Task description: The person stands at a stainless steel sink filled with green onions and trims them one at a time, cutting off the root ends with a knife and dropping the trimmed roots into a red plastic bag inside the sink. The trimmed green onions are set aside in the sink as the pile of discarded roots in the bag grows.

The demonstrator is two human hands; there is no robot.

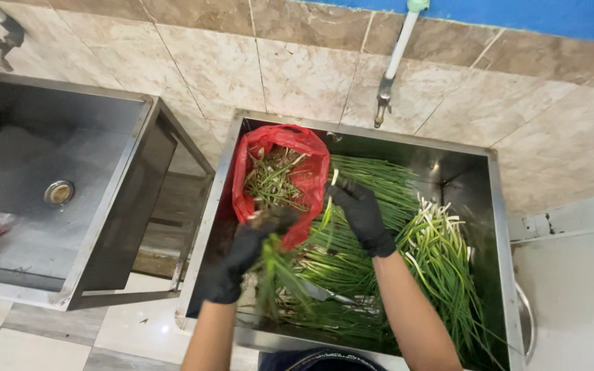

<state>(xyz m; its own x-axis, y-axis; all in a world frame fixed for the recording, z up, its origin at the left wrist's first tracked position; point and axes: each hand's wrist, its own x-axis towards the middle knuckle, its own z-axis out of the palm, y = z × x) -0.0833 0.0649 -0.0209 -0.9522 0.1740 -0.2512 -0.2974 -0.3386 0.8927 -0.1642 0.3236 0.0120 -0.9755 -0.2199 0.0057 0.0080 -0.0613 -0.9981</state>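
Gripping scallions (276,264), left hand (252,237) fingers seemingly hidden.

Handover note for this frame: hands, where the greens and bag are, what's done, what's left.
Left hand: black glove, gripping a bunch of green onions by the root end, at the red bag's lower edge.
Right hand: black glove, pinching one green strand beside the bag.
Red bag: open, in the right sink, holding trimmings.
Done: some scraps bagged.
Left: the large pile of onions in the sink.
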